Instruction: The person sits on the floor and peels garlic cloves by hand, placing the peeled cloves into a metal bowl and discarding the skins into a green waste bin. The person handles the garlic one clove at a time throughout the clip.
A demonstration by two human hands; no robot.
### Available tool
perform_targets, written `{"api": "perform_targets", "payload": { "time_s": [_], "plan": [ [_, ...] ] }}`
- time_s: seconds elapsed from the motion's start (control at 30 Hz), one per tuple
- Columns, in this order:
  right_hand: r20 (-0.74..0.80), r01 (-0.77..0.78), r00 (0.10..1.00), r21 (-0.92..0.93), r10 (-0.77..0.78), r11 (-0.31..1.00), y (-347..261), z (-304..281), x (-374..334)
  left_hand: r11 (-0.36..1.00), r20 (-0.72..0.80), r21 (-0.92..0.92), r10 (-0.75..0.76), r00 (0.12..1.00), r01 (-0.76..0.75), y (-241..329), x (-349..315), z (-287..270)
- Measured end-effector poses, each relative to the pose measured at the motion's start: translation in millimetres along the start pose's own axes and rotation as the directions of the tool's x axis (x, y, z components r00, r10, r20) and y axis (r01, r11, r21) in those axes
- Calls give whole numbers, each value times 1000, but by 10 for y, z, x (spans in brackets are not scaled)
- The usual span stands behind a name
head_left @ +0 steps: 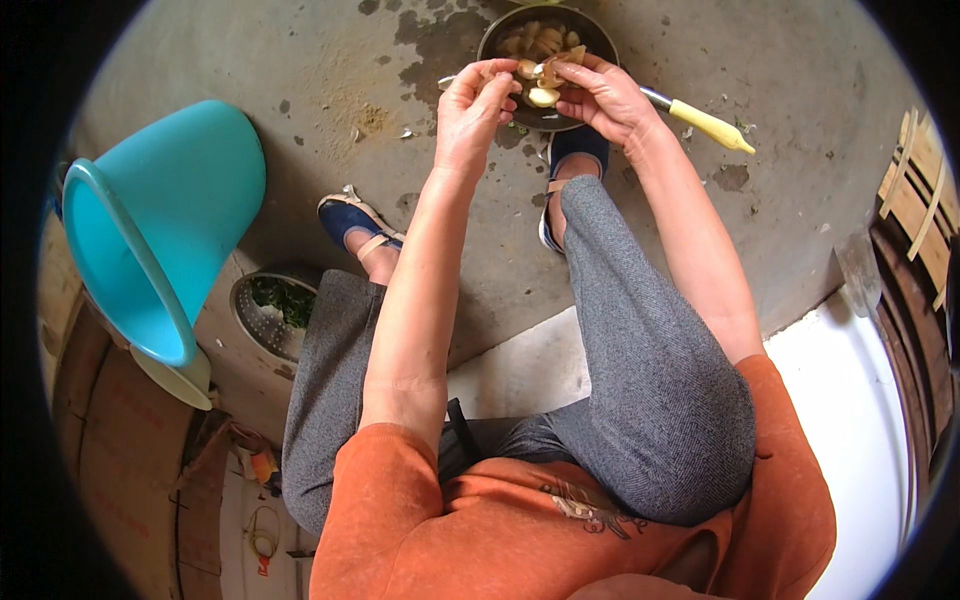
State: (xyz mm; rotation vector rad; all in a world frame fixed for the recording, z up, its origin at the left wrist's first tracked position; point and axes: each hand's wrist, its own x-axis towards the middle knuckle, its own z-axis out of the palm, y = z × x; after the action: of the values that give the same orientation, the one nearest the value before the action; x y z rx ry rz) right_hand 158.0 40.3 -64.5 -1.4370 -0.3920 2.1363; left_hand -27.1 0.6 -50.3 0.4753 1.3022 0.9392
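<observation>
Both hands are held together over a dark round pan on the concrete floor; brownish pieces and pale cloves lie in it. My left hand is closed in a pinch at a garlic clove with brownish skin. My right hand has its fingers curled around papery garlic skin. A peeled, cream-coloured garlic clove shows between the hands, by the right fingertips. To the right of the pan a yellow handle with a metal neck sticks out; its far end is hidden behind my right hand.
A turquoise bucket lies on its side at the left. Next to it stands a grey colander with leafy greens. My blue shoes rest near the pan. Wooden slats are at the right edge. Wet patches mark the floor.
</observation>
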Motion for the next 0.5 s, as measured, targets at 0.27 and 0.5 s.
{"api": "perform_targets", "payload": {
  "time_s": [0.27,0.5],
  "plan": [
    [-84,119,988,-149,-132,982,-40,183,-163,978,-18,75,195,981,-193,-27,29,79],
    [21,105,994,-33,-104,994,-136,121,-250,979,66,35,196,978,-199,68,-62,203]
  ]
}}
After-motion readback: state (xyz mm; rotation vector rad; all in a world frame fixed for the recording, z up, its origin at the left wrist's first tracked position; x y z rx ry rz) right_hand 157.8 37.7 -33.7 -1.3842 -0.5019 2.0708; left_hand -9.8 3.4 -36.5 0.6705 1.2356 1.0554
